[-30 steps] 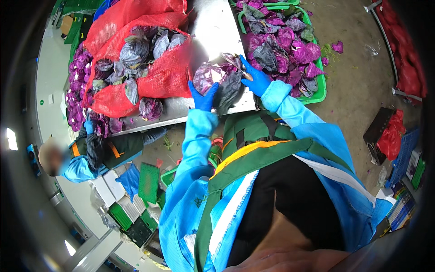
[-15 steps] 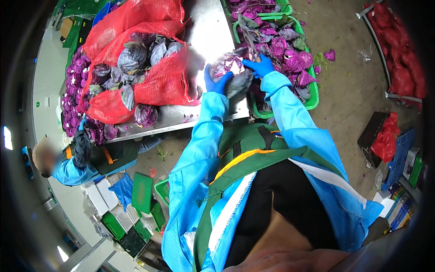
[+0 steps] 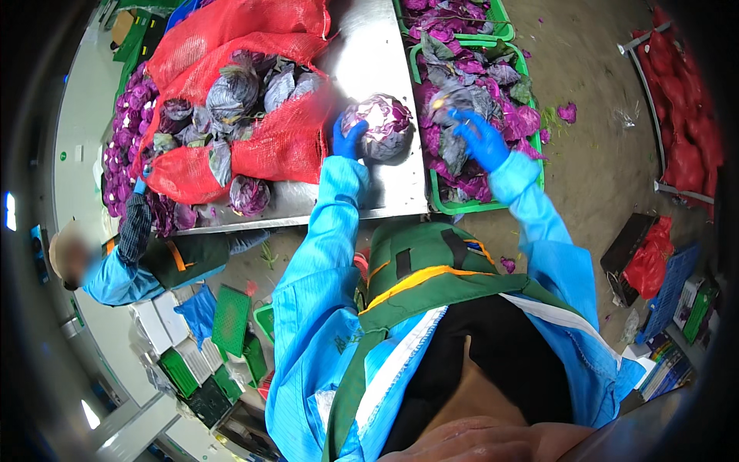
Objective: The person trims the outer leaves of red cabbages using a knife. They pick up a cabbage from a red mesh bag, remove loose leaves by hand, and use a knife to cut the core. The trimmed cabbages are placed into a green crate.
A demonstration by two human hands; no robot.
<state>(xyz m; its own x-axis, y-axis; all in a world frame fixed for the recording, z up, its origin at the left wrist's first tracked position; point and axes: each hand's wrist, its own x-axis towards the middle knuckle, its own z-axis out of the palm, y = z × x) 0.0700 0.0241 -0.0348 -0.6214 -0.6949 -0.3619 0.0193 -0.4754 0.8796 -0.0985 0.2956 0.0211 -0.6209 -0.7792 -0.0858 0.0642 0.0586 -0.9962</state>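
A trimmed red cabbage (image 3: pixel 387 125), purple with a pale cut patch on top, sits on the metal table (image 3: pixel 377 196) near its right edge. My left hand (image 3: pixel 349 140), in a blue glove, is cupped against the cabbage's left side. Over the green crate of leaves (image 3: pixel 531 175), to the right of the table, my right hand (image 3: pixel 483 143) is open with its gloved fingers spread. Close to those fingertips are grey-purple outer leaves (image 3: pixel 456 100), blurred; whether they touch the hand is unclear.
Red mesh sacks (image 3: pixel 281 154) spill untrimmed cabbages (image 3: pixel 232 94) on the table's left. Another cabbage (image 3: pixel 249 195) lies by the near edge. A co-worker (image 3: pixel 131 266) stands at left beside piled purple cabbages (image 3: pixel 127 115). A second leaf crate (image 3: pixel 504 29) stands beyond the first.
My right hand has left the cabbage and moved right over the crate. The cabbage, held between both hands before, now sits on the table with only my left hand on it.
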